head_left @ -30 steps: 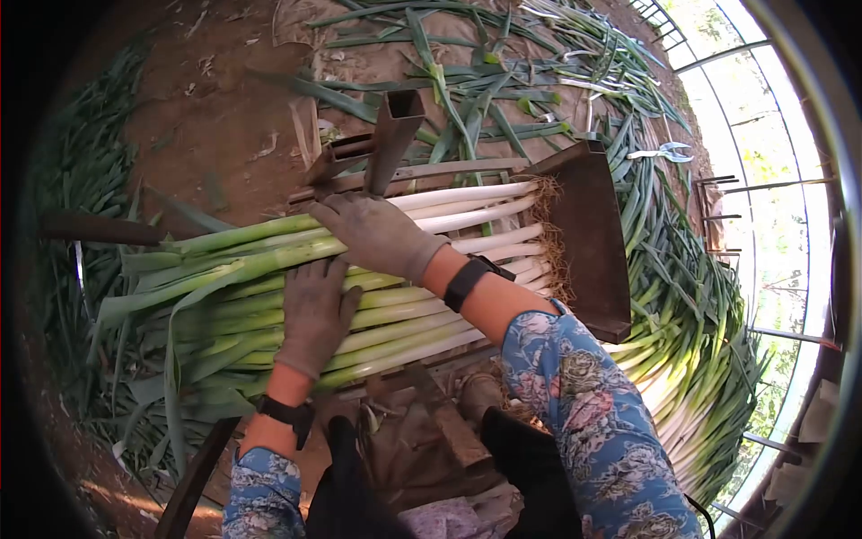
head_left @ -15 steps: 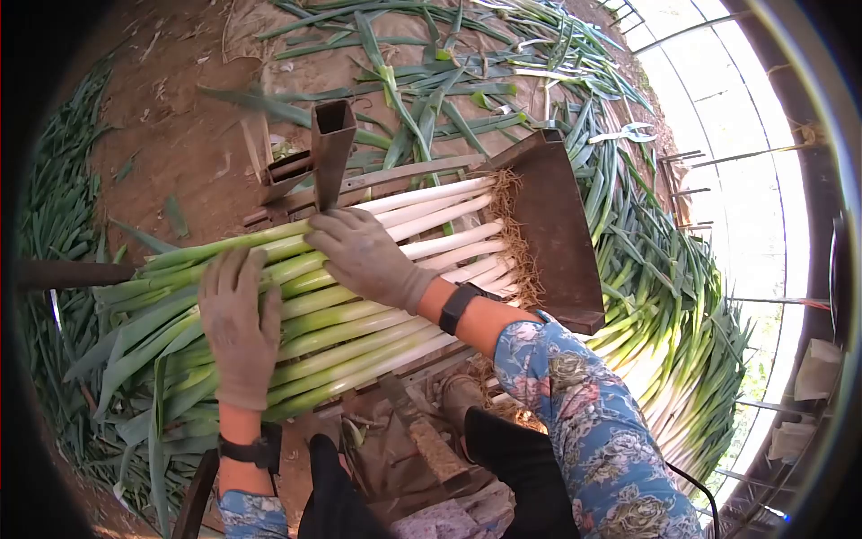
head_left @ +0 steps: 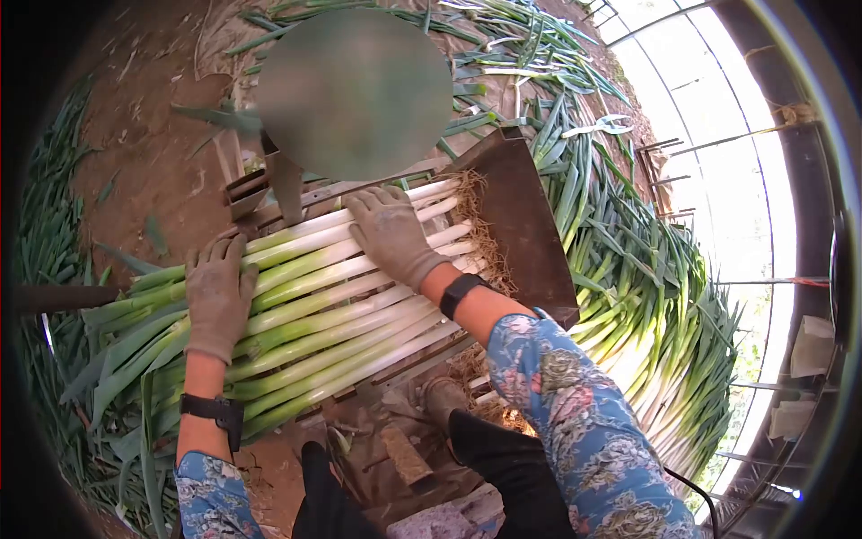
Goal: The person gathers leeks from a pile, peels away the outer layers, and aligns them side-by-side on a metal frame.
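A row of long green onions [head_left: 346,287] lies side by side on a metal rack, white ends and roots to the right, green leaves to the left. My left hand [head_left: 218,301], in a grey-brown glove, rests on the green parts near the leaves, fingers stretched over the far stalks. Farther right, my right hand [head_left: 395,235], gloved alike, lies over the white shanks of the far stalks with its fingers extended. The roots [head_left: 492,238] are close to a brown metal end plate [head_left: 521,216]. My palms hide parts of the stalks beneath.
More green onions [head_left: 646,359] are heaped on the right, and loose leaves [head_left: 575,54] lie at the back. Leaves [head_left: 54,225] cover the ground on the left. A metal post [head_left: 285,189] stands at the rack's far side. A round blur hides the upper middle.
My right hand has shifted along the stalks toward the root end, its fingers now more extended. My left hand stays by the leaves. The whole view has shifted slightly; the blur is new.
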The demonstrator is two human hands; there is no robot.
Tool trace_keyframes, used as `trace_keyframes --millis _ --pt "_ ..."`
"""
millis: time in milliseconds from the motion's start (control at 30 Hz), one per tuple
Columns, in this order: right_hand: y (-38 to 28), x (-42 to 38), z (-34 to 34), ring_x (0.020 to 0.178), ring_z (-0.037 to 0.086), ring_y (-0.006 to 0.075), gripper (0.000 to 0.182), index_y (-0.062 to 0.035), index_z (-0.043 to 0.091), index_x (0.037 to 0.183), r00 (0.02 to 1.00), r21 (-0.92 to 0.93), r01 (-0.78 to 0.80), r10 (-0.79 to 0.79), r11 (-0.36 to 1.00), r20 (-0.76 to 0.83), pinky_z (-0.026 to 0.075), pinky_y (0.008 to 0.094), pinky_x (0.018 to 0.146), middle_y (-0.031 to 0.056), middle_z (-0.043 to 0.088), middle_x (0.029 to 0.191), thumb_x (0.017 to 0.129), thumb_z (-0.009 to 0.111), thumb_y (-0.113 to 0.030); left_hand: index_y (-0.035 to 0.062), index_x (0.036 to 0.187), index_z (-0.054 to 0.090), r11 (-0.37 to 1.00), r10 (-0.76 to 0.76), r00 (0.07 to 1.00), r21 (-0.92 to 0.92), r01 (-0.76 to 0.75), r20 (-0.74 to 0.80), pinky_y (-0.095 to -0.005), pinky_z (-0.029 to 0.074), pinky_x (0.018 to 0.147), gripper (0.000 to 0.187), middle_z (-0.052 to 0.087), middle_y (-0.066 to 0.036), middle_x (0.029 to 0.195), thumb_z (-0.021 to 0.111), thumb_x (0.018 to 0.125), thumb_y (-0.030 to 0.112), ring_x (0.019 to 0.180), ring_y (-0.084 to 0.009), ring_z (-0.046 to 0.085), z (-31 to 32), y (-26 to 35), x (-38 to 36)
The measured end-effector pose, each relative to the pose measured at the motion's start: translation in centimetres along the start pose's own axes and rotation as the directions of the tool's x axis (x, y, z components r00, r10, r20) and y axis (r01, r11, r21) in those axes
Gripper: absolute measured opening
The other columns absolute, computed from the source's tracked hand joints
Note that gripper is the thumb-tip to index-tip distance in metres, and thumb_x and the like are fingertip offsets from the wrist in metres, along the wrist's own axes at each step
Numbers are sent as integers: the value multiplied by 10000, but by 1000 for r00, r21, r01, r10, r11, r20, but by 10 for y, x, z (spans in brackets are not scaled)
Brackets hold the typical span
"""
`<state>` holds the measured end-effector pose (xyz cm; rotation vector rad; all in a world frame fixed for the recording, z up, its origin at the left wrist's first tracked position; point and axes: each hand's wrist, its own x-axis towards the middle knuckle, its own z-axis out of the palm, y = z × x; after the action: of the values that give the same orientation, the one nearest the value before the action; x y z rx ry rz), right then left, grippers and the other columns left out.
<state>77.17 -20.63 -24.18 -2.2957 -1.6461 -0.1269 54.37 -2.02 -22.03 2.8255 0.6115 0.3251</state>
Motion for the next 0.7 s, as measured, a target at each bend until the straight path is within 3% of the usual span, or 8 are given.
trace_keyframes --millis 200,400,600,700 --pt "14 9 12 972 649 295 312 -103 704 991 991 174 -93 74 980 111 426 453 938 125 701 955 909 582 -379 22 1214 602 1000 -9 1000 12 9 -26 -508 368 1038 383 612 -182 1093 626 864 177 1051 -370 554 2 9 -3" --pt "21 26 12 870 671 314 321 -105 680 920 951 50 -74 55 996 303 463 439 826 122 704 843 927 555 -400 19 1223 594 999 11 999 49 -8 -50 -506 381 1014 384 609 -191 1090 613 873 177 1054 -375 548 9 8 -5" --pt "17 1 12 865 679 279 304 -181 718 897 966 40 -84 72 996 250 476 447 759 119 710 837 927 545 -429 16 1241 586 999 7 1000 53 -6 -23 -496 391 1002 403 613 -189 1094 612 875 183 1072 -369 549 1 17 -8" --pt "21 0 4 919 651 287 284 -158 705 864 984 5 93 -92 996 154 473 455 777 115 676 881 902 563 -401 24 1260 579 999 -16 1000 52 16 1 -491 393 1007 424 617 -190 1103 623 869 182 1098 -364 550 0 19 -5"
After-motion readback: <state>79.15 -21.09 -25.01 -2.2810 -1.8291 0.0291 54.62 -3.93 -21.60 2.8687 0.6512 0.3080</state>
